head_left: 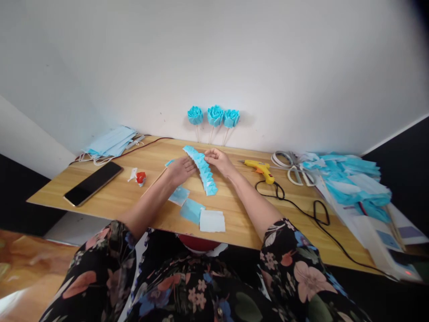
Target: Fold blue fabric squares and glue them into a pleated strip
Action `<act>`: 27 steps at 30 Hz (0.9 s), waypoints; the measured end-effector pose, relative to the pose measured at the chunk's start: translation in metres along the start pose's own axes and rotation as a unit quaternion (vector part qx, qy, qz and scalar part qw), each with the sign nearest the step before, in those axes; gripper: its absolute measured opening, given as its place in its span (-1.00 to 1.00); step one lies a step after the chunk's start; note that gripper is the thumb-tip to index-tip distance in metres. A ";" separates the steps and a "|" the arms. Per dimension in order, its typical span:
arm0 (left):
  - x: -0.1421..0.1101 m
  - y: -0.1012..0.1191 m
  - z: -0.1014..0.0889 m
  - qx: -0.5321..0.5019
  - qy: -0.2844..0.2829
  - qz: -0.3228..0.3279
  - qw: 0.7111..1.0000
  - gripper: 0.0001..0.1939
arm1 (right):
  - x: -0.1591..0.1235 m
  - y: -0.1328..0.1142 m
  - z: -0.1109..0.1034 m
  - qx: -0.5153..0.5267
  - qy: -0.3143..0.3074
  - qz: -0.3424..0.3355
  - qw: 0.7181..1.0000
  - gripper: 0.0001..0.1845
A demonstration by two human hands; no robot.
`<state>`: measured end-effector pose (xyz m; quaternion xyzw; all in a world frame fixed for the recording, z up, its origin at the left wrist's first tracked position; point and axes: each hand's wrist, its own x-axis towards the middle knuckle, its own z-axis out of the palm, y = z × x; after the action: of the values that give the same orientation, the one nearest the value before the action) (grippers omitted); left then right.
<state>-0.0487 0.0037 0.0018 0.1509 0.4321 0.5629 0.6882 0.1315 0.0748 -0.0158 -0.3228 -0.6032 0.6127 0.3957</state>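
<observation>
A light-blue pleated strip (202,167) lies slanting across the middle of the table, its folds running along its length. To its left is my left hand (182,170), palm turned partly up and fingers stretched flat, tips near the strip's edge. At the strip's upper right edge, my right hand (217,161) has curled fingers with the tips closed at the material. A thin wooden stick (153,184) with a blue tip passes partly under my left wrist. Below the strip lie cut pieces: a blue square (192,211) and a white square (212,221).
Three blue fabric roses (215,116) on sticks lean on the wall. At left are a phone (94,183), face masks (112,142) and a red wrapper (140,178). At right are a yellow glue gun (260,169) with black cord, scissors (296,172), tape (280,159) and a blue fabric pile (355,179).
</observation>
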 end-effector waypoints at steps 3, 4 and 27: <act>0.017 0.004 0.008 -0.010 0.016 0.013 1.000 -0.78 | -0.003 -0.003 0.000 0.052 -0.036 0.040 0.997 -0.50; 0.021 0.006 0.010 -0.018 0.025 0.024 0.999 -0.77 | -0.004 -0.003 -0.001 0.062 -0.049 0.052 0.996 -0.45; 0.011 -0.005 0.022 0.056 -0.080 0.254 0.962 -0.56 | -0.006 -0.018 -0.003 -0.074 0.019 -0.067 0.995 -0.37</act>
<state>-0.0286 0.0183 0.0069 0.3387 0.3543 0.6802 0.5450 0.1390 0.0700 0.0013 -0.3217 -0.6593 0.5321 0.4227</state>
